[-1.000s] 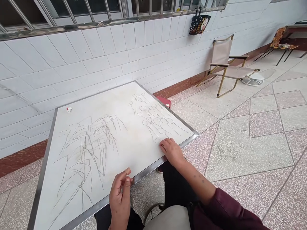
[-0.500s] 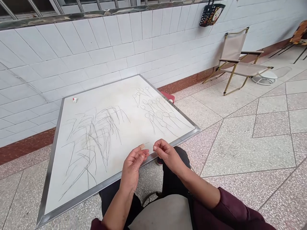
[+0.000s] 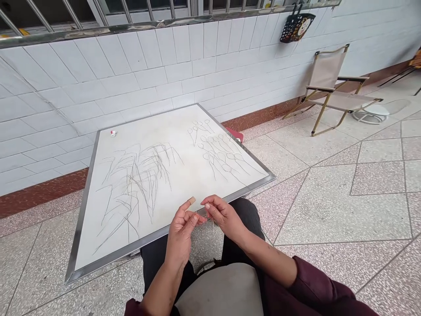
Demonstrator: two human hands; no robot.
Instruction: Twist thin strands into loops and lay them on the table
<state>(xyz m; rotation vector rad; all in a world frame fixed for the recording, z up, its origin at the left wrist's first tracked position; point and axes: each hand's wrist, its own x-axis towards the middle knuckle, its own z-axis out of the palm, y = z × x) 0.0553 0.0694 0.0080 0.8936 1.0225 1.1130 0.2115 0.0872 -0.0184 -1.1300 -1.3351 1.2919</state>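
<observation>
My left hand [image 3: 180, 224] is over the near edge of the white table [image 3: 184, 180], thumb and a finger pinched on a thin strand. Its raised index finger has a tan wrap [image 3: 192, 200] at the tip. Close beside it, my right hand [image 3: 222, 215] pinches a fine pale strand [image 3: 213, 228] that dangles below the fingers. Whether both hands hold the same strand I cannot tell. Several bent dark strands [image 3: 153, 175] lie in a tangle on the table's left part. Several strands with looped ends [image 3: 226, 160] are laid out on the right part.
A small red-and-white item [image 3: 113, 133] sits at the far left table corner. Behind is a tiled wall [image 3: 148, 81] with a hanging dark basket [image 3: 297, 27]. A folding chair [image 3: 329, 87] and a white round stool [image 3: 371, 114] stand to the right. Something red [image 3: 236, 134] shows past the table's right edge.
My right hand has moved left and come closer to my left hand, whose index finger is now raised. A pale strand now hangs below my right fingers. The view has shifted slightly.
</observation>
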